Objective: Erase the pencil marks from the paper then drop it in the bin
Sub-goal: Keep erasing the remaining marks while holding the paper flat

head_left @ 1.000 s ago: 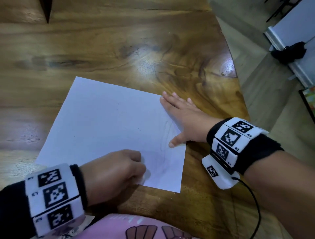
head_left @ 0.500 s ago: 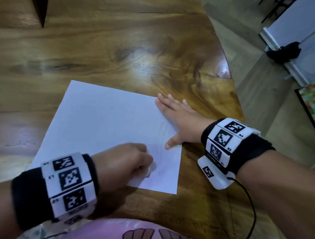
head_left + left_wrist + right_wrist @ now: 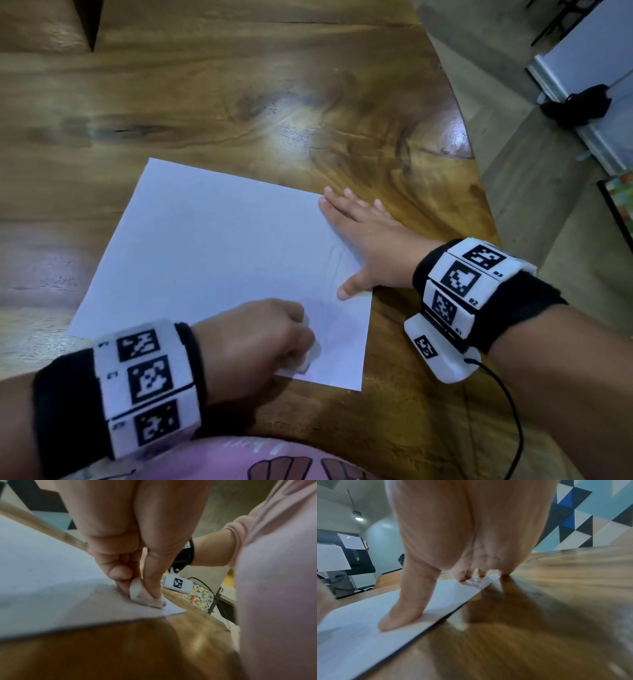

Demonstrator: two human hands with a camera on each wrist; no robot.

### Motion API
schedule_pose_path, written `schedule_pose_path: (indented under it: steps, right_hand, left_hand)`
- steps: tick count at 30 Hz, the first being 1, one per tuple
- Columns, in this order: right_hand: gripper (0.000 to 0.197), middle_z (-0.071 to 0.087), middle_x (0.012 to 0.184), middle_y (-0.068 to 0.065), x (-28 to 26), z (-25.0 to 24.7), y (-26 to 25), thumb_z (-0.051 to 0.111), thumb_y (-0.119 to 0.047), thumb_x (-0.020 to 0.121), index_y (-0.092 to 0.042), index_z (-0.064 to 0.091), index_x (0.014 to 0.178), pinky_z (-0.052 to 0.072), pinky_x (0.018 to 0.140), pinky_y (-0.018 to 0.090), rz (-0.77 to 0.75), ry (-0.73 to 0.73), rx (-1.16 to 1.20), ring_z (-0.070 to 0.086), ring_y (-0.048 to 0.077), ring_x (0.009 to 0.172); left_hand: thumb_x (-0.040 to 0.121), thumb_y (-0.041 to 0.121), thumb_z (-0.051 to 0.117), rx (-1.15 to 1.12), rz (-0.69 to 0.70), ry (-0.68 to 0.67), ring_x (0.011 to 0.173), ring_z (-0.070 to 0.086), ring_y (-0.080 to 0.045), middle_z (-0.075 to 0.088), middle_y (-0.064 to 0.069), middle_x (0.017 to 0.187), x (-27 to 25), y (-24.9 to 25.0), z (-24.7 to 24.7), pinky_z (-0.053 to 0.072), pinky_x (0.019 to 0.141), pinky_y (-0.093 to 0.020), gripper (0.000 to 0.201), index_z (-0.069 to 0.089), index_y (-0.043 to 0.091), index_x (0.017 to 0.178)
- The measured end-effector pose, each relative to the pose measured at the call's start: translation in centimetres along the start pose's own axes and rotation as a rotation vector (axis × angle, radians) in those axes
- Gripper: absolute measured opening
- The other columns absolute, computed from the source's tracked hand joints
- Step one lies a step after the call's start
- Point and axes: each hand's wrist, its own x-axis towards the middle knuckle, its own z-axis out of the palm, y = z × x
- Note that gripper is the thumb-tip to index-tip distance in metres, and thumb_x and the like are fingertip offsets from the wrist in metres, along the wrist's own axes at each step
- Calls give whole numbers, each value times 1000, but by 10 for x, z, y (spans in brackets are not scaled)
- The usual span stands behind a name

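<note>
- I see the paper [image 3: 219,267] lying flat on the wooden surface [image 3: 239,102], turned at an angle, its near right corner close to the surface's front edge.
- My left hand [image 3: 253,346] is curled into a fist over the paper's near right part, and its fingers pinch a small white eraser [image 3: 137,592].
- In the left wrist view the eraser's lower end touches the sheet close to that near corner, held between the thumb and the fingertips [image 3: 152,588].
- My right hand [image 3: 366,240] lies flat with its fingers straight and together, pressing on the right edge of the paper; it grips nothing.
- The right wrist view shows the thumb [image 3: 402,609] down on the sheet just inside its edge, the other fingertips farther along near the far corner, and at least one of them seems to land on the bare wood, though the blur makes that hard to confirm.
- Faint grey pencil marks [image 3: 337,270] curve across the paper between the two hands, near the right thumb.
- Both wrists carry white bands printed with black square codes, and a black cable [image 3: 507,404] runs off the right one.
- A pink garment [image 3: 239,459] shows at the bottom of the head view.
</note>
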Motion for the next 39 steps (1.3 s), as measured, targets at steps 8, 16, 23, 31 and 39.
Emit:
schedule_pose_path:
  steps: [8,16,23,31,39]
  right_hand:
    - [126,-25,155,-8,-3,-2,-1,77,-48,66,-21,-15,148,-13,113,34,10,-13,6,-23,12,142]
    - [127,-25,155,-9,0,-1,-1,77,-50,65,-22,-15,147,-14,112,34,13,-11,3,-23,12,142]
    - [126,-26,154,-9,0,-1,0,76,-50,66,-22,-16,147,-14,112,35,6,-13,5,-24,12,141]
    - [137,-29,153,-8,0,2,-3,77,-59,57,-21,-20,146,-16,111,36,15,-16,-50,-26,12,141]
    - [136,-29,153,-8,-1,1,-3,78,-57,58,-21,-20,146,-17,111,35,16,-14,-48,-26,12,141]
  left_hand:
    - [78,13,57,-8,-90,63,68,47,-13,45,8,71,22,-3,-7,32,58,-20,12,59,18,67]
    - [76,20,48,14,-52,124,62,46,-17,47,2,73,30,-5,-15,32,52,-19,16,61,15,69]
    - [79,16,63,-106,-123,71,68,53,-3,45,17,71,7,-6,-9,40,65,-14,6,65,17,74]
    - [79,24,64,12,-170,190,67,44,-16,46,5,72,35,-12,-29,31,62,-23,9,65,17,84]
    - [76,16,62,-68,-111,-53,76,56,-16,50,9,76,1,1,-4,44,68,-25,17,55,18,61]
